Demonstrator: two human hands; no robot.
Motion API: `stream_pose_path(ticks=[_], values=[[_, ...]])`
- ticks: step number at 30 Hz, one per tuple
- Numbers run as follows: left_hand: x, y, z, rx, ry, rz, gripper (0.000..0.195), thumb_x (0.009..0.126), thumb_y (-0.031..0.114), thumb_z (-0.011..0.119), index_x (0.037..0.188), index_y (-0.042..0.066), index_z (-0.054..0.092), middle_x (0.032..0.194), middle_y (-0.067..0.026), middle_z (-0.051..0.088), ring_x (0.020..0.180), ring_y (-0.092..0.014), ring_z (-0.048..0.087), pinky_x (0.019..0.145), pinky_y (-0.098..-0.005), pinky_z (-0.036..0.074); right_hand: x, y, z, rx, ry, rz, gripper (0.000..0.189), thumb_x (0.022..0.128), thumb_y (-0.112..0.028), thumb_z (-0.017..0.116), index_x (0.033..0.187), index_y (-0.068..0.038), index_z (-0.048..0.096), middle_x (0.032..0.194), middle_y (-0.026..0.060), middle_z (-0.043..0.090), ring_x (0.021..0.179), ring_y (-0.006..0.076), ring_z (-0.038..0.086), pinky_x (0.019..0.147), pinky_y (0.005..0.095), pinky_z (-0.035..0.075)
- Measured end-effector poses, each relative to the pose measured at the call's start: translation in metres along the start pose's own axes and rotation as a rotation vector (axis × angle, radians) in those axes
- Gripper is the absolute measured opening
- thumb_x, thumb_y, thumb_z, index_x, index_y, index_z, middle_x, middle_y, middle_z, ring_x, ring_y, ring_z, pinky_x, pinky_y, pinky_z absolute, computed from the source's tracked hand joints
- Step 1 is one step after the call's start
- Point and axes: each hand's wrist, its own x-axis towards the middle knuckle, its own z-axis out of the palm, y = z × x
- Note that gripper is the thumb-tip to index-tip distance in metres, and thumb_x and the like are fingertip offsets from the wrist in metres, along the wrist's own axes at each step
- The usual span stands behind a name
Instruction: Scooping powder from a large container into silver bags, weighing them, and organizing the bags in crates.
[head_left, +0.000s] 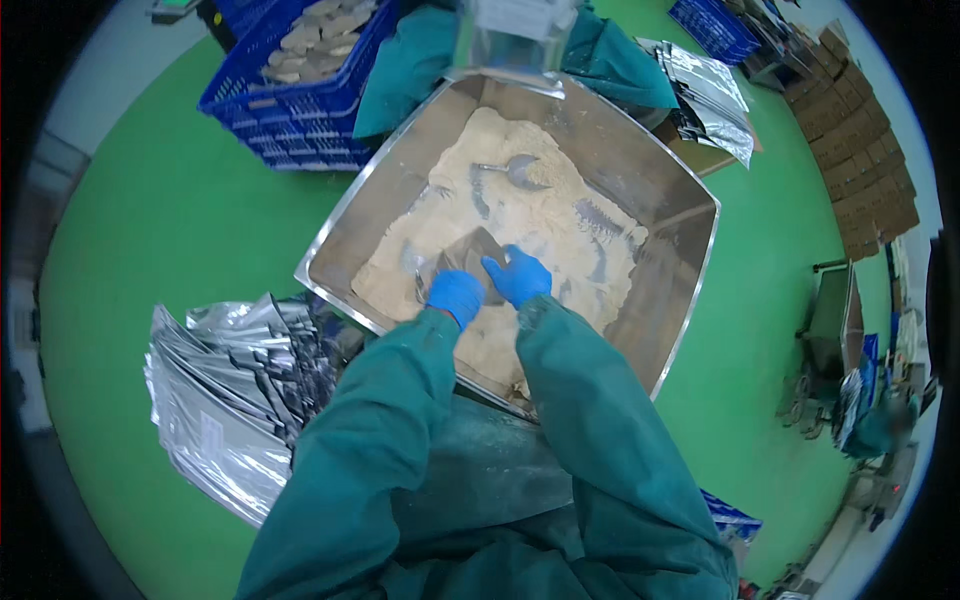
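Note:
Before me stands a metal bin (675, 232) with pale powder (502, 142) spread over its bottom. Inside it, low over the powder, a grey-brown bag (471, 251) lies between my two blue-gloved hands. My left hand (456, 295) is closed on the bag's near left part, its fingertips hidden. At the right edge is my right hand (523, 277), thumb towards the bag and fingers bent around that edge. The bag's underside and contents cannot be made out. Farther back, a metal scoop (520, 171) rests in the powder with some in its bowl.
Silver foil bags (217, 427) are piled at my left. A blue crate (300, 124) of flat beige pieces stands beyond the bin's left corner. Across from me a person in green sleeves (412, 67) is partly hidden by a blurred clear container (514, 41). More foil bags (709, 94) lie back right.

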Motion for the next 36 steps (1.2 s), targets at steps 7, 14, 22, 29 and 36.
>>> stream_pose_path(ticks=[7, 14, 22, 29, 36], values=[[-0.034, -0.059, -0.066, 0.082, 0.085, 0.162, 0.010, 0.071, 0.012, 0.058, 0.070, 0.013, 0.067, 0.071, -0.0094, 0.064, 0.068, -0.028, 0.063, 0.059, -0.0418, 0.049, -0.007, 0.013, -0.055, -0.168, -0.026, 0.080, 0.034, 0.081, -0.037, 0.049, 0.085, -0.011, 0.069, 0.090, 0.0156, 0.066, 0.085, 0.0345, 0.063, 0.074, 0.0433, 0.049], [-0.081, -0.027, -0.112, 0.201, 0.091, 0.657, 0.009, 0.070, 0.012, 0.056, 0.070, 0.014, 0.065, 0.071, -0.0082, 0.062, 0.070, -0.026, 0.060, 0.064, -0.0390, 0.047, -0.148, 0.037, -0.077, -0.092, 0.036, 0.050, 0.032, 0.078, -0.037, 0.051, 0.086, -0.012, 0.069, 0.090, 0.0152, 0.065, 0.081, 0.0343, 0.062, 0.073, 0.0443, 0.049], [-0.121, 0.054, -0.235, 0.276, 0.032, 0.852, 0.010, 0.068, 0.007, 0.057, 0.073, 0.009, 0.065, 0.076, -0.0135, 0.059, 0.075, -0.033, 0.057, 0.067, -0.0431, 0.047, -0.262, 0.068, -0.106, 0.129, 0.125, 0.137, 0.035, 0.076, -0.038, 0.051, 0.077, -0.008, 0.068, 0.080, 0.0168, 0.065, 0.074, 0.0351, 0.062, 0.069, 0.0464, 0.049], [-0.202, 0.188, -0.411, 0.150, 0.454, 1.257, 0.020, 0.067, 0.001, 0.056, 0.086, 0.007, 0.054, 0.089, -0.0125, 0.057, 0.085, -0.034, 0.053, 0.072, -0.0407, 0.043, -0.469, 0.071, -0.255, 0.495, 0.746, -0.055, 0.025, 0.073, -0.028, 0.056, 0.069, -0.005, 0.066, 0.063, 0.0132, 0.061, 0.056, 0.0247, 0.058, 0.054, 0.0385, 0.045], [-0.284, 0.357, -0.482, -0.192, 0.520, 1.633, 0.018, 0.075, -0.006, 0.055, 0.091, 0.001, 0.057, 0.105, -0.0156, 0.058, 0.099, -0.033, 0.055, 0.086, -0.0368, 0.043, -0.699, 0.075, -0.329, 0.641, 1.248, 0.046, 0.022, 0.078, -0.021, 0.061, 0.076, 0.001, 0.067, 0.061, 0.0024, 0.059, 0.055, 0.0092, 0.055, 0.050, 0.0259, 0.044]])
